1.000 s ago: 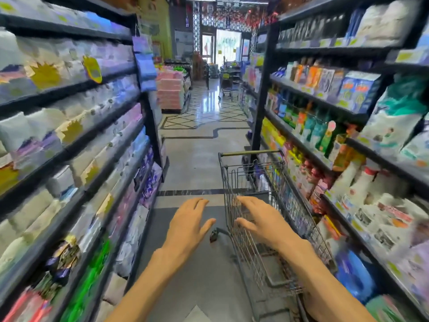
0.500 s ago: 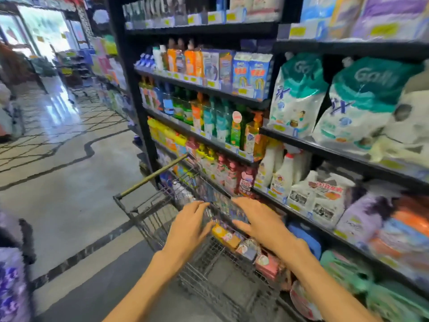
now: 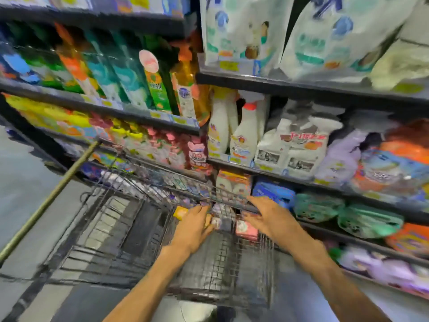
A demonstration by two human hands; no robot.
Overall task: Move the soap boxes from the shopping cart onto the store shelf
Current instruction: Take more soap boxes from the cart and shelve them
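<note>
Both hands, the left hand (image 3: 193, 225) and right hand (image 3: 270, 217), reach with loose fingers holding nothing toward the soap boxes (image 3: 246, 228) in the cart (image 3: 130, 231) mid-frame; next, I think, grab one.

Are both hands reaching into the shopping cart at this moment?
Yes, the left hand and the right hand are both down inside the cart, over the small boxes there.

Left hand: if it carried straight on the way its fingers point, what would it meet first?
Most likely the small soap boxes in the shopping cart; the left hand already reaches them, though blur hides any contact.
</note>
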